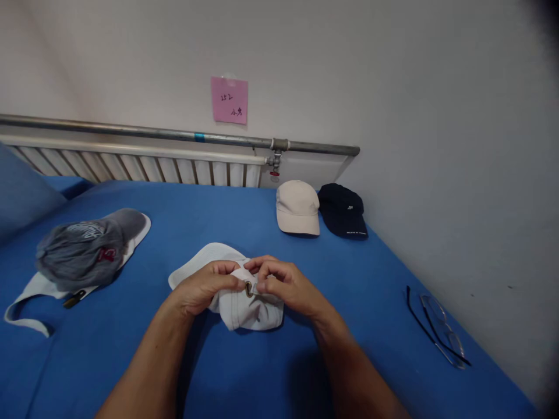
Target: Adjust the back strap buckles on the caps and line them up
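A white cap (pixel 257 315) lies on the blue sheet in front of me, its brim pointing up and to the left. My left hand (pixel 208 286) pinches the fabric at the left side of a brass-coloured eyelet (pixel 248 288). On the eyelet's other side, my right hand (pixel 286 284) has thumb and fingers closed on the cap's cloth or strap end; the fingers partly hide which. Both hands touch the cap, and its crown looks crumpled beneath them.
A grey-blue cap (pixel 82 250) with a loose white strap lies at left. A beige cap (pixel 297 203) and a navy cap (pixel 343 206) sit side by side near the wall. Glasses (pixel 439 329) rest at right. Behind are a radiator (pixel 174 169) and pipe (pixel 152 132).
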Tool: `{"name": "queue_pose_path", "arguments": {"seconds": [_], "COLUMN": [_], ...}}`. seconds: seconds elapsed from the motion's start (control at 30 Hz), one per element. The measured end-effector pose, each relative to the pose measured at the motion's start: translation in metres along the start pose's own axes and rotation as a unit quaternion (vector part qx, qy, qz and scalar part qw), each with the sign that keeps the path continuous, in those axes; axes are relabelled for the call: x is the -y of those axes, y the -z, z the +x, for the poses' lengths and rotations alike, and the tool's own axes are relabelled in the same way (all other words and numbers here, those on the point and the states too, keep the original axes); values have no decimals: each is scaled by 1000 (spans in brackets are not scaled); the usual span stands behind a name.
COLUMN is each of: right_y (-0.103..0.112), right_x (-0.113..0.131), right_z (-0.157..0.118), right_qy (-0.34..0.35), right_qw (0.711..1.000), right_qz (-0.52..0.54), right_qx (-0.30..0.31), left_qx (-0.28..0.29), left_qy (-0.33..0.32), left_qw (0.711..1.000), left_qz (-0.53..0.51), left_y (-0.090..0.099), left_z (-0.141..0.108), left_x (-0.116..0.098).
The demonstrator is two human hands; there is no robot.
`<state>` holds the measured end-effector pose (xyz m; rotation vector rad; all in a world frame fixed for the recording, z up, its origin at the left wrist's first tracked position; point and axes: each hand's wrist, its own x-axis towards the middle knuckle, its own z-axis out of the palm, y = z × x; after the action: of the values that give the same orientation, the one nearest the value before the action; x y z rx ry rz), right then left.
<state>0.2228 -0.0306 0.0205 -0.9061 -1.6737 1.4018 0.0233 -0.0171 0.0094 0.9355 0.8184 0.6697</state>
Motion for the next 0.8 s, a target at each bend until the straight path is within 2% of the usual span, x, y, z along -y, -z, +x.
{"name": "queue_pose_path", "arguments": {"seconds": [0.27, 0.57, 0.8], "right_y": [-5, -9, -15], "right_x": [-7, -14, -17], "right_z": [1, 1, -1], "right_qy": [26, 63, 144], "right_qw": [997, 988, 963], "right_qz": [-59, -127, -212], "right_qx": [-41, -59, -89], "left_qx": [-21, -27, -42], "left_qy": [10, -1, -12], "left_qw": [1000, 998, 993], "left_qz": [11, 52, 105], "left_y": [-4, -2, -1], "left_z": [0, 3, 6], "left_x": [-1, 2, 6]}}
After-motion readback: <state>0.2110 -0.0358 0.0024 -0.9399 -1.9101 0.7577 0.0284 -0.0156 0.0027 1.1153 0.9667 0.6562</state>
